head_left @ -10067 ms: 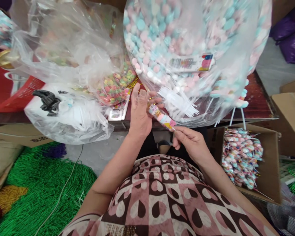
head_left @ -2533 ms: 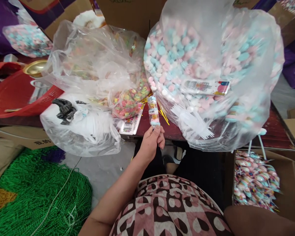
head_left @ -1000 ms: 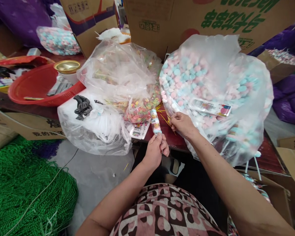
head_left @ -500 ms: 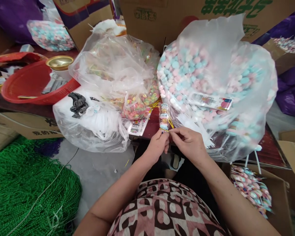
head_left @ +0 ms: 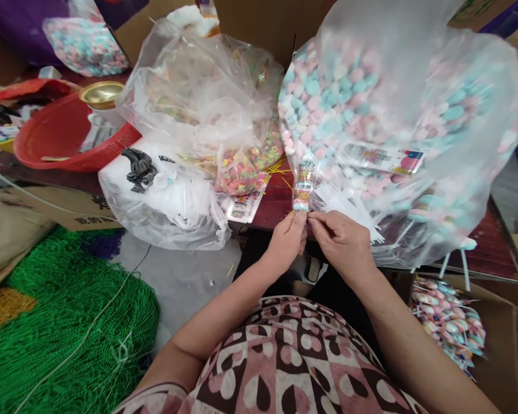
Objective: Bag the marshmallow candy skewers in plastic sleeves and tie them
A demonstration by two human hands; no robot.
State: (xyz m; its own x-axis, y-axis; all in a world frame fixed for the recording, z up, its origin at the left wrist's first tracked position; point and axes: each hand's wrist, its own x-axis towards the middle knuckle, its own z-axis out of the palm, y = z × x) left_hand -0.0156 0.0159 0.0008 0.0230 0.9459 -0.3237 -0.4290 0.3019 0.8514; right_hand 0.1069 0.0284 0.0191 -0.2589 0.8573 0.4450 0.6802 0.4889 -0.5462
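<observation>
A clear-wrapped stack of candies (head_left: 303, 184), pink, blue and white with a printed label, points away from me over the table's front edge. My left hand (head_left: 288, 237) is closed round the gathered lower end of its wrapper, thumb on top. Right beside it, my right hand (head_left: 342, 240) pinches at the same neck of the wrapper. The yellow twist tie there is almost wholly hidden by my fingers. More yellow twist ties (head_left: 278, 167) lie on the dark red table (head_left: 271, 198) beyond my left hand.
Right of my hands sits a big clear bag of marshmallows (head_left: 341, 98), with white sticks (head_left: 349, 208) before it. Leftward are a bag of ring candies (head_left: 237, 172), a bag of white sticks (head_left: 183, 210) and a red basin (head_left: 30, 144). A carton (head_left: 498, 345) holds wrapped candy skewers (head_left: 451, 322).
My view has shifted slightly. The yellow twist tie's loose ends, which stuck out beside the wrapper, no longer show. Both hands stay at the wrapper's neck, right fingers closer in.
</observation>
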